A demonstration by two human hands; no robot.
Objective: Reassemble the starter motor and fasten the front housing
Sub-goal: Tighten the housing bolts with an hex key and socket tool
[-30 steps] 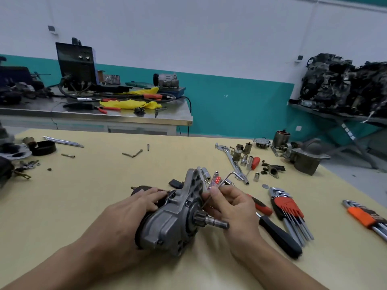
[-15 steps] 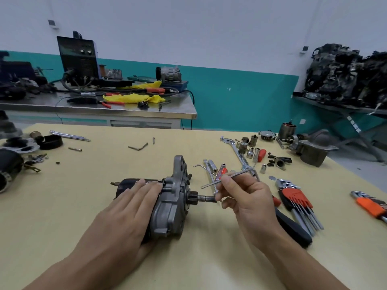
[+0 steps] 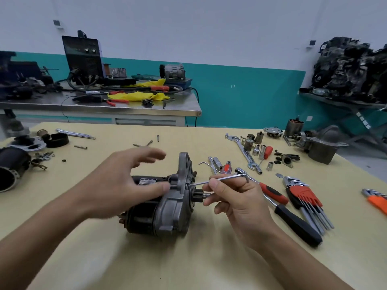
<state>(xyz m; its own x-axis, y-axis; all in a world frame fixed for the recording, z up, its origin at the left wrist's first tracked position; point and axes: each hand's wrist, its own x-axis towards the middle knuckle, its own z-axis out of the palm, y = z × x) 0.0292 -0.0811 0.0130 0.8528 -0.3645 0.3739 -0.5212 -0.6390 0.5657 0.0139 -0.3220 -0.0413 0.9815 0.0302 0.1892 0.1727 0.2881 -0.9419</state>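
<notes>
From the head camera, the starter motor [image 3: 146,214] lies on its side on the tabletop [image 3: 188,264], directly between the two hands. Its dark body is under the left hand and its grey front housing [image 3: 178,201] faces the right hand. The pinion [image 3: 198,195] pokes out toward that hand's fingers.

The left hand [image 3: 123,185] is spread wide with the fingers straight and gripping nothing. It hovers over the motor body with the thumb tip close against the housing edge, though motion blur hides whether it actually touches. That pose looks like a hand about to steady the motor so it will not roll under the torque.

The right hand [image 3: 238,199] pinches the long arm of a hex key [image 3: 222,178] between thumb and fingertips. The key's tip is at the housing face just above the pinion and its short bend sticks out past the knuckles. Holding it by the long arm suits spinning a screw in quickly rather than a final tightening. My guess is that a housing screw is being run down, but the screw head itself is too small to see.

Just right of the right hand lie a ratchet handle [image 3: 297,222] and a red-held hex key set [image 3: 301,194], within easy reach. Sockets [image 3: 262,149] sit beyond them. A loose bolt [image 3: 80,147] rests well beyond the left hand.
</notes>
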